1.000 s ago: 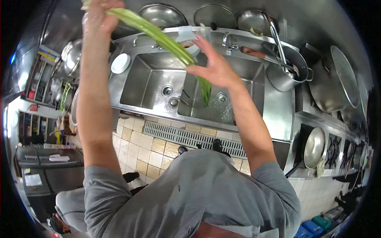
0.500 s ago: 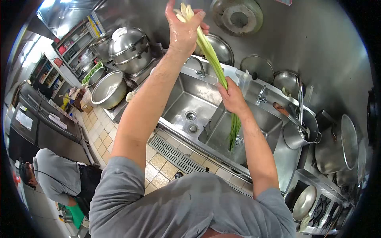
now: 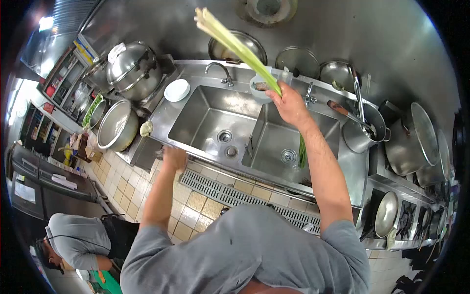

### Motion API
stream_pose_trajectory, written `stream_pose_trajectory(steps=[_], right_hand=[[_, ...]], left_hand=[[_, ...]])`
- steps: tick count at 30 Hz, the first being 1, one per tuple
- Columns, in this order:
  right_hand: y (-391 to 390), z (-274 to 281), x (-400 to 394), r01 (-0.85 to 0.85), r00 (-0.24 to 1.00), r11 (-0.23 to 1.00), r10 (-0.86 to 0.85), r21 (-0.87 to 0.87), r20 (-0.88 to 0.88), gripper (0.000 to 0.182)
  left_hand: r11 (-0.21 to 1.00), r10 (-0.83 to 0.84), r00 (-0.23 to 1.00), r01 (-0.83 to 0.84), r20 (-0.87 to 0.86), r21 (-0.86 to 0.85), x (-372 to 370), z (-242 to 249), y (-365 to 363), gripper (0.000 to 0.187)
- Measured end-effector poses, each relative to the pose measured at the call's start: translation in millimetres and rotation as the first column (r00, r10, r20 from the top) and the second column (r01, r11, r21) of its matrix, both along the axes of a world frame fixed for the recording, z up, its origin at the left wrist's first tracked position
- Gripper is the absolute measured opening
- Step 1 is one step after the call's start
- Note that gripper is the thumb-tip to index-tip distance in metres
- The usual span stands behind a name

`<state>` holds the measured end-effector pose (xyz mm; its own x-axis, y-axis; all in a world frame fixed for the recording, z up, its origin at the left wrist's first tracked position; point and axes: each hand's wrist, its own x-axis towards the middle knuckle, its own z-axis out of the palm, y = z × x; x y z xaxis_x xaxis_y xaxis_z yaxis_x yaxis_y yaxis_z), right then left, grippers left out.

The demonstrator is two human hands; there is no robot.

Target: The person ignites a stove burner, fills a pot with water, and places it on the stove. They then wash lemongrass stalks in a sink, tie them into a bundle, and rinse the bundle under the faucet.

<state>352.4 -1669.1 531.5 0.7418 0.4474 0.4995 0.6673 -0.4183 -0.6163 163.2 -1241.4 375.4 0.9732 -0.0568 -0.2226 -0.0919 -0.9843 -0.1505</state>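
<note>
Rinse step, by the look. Right hand (image 3: 289, 104) gripping green-onion bunch (image 3: 240, 46) over sink (image 3: 274, 142); left hand (image 3: 174, 158) at counter (image 3: 164, 117) edge, grip unclear. Next: lower gently.

Double sink (image 3: 210, 120) set in the table (image 3: 161, 115), two basins side by side; tap (image 3: 220, 71) behind the left basin. Small plate (image 3: 176, 90) on the table at the sink's back-left corner. Left of that, a lidded pot (image 3: 131, 68) with a large bowl (image 3: 117, 128) in front of it. Right of the sink, a pot of ladles (image 3: 361, 134), then a larger pot (image 3: 411, 142) further right. Floor grate (image 3: 230, 193) runs along the sink's front. Right hand (image 3: 290, 104) over the right basin, holding a leek bunch (image 3: 235, 46) that hangs into that basin. Left hand (image 3: 174, 158) at the table's front edge, before the left basin. Another person (image 3: 73, 240) crouches far left, well apart.
</note>
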Motion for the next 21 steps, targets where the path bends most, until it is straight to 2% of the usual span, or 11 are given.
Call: stream_pose_trajectory(steps=[1, 3, 4, 6, 7, 9, 13, 14, 15, 19, 21], right_hand=[[2, 0, 2, 0.000, 1.000, 0.999, 0.000, -0.042, -0.006, 0.038], [8, 3, 5, 0.010, 1.000, 0.996, -0.010, -0.090, -0.003, 0.038], [13, -2, 1, -0.005, 1.000, 0.989, 0.001, -0.150, -0.024, 0.038], [28, -1, -6, -0.026, 1.000, 0.978, 0.022, -0.206, -0.020, 0.038], [37, 5, -6, -0.022, 1.000, 0.970, 0.024, -0.241, 0.006, 0.039], [50, 12, -10, -0.057, 0.998, 0.949, 0.057, -0.310, -0.009, 0.038], [59, 29, -20, -0.052, 0.988, 0.917, 0.104, -0.396, 0.110, 0.038], [58, 36, -21, -0.037, 0.988, 0.907, 0.097, -0.420, 0.123, 0.037], [56, 43, -20, -0.044, 0.986, 0.905, 0.106, -0.423, 0.125, 0.037], [40, 53, 2, -0.084, 0.976, 0.910, 0.157, -0.406, 0.149, 0.035], [36, 57, 15, -0.125, 0.963, 0.932, 0.197, -0.339, 0.185, 0.033]], left_hand=[[0.921, 0.309, 0.921, -0.351, -0.237, -0.166, -13, 35, -47, 0.063], [0.759, 0.510, 0.843, -0.348, 0.170, -0.550, -14, 74, -79, 0.053], [0.920, 0.186, 0.832, 0.040, 0.523, -0.390, -7, 92, -74, 0.049], [0.936, 0.093, 0.688, 0.185, 0.720, -0.298, 1, 194, -114, 0.061], [0.969, -0.075, 0.562, 0.235, 0.824, -0.072, 1, 237, -128, 0.065], [0.927, -0.303, 0.425, 0.341, 0.853, 0.159, 19, 285, -141, 0.068], [0.860, -0.504, 0.514, 0.370, 0.694, 0.351, 74, 302, -114, 0.058], [0.948, -0.314, 0.807, 0.242, 0.500, 0.205, 79, 306, -115, 0.050], [0.993, -0.084, 0.972, 0.063, 0.219, 0.103, 83, 309, -116, 0.043], [0.945, -0.271, 0.902, 0.316, 0.336, -0.087, 101, 253, -89, 0.036], [0.745, -0.100, 0.916, 0.327, 0.388, -0.582, 102, 226, -97, 0.033]])
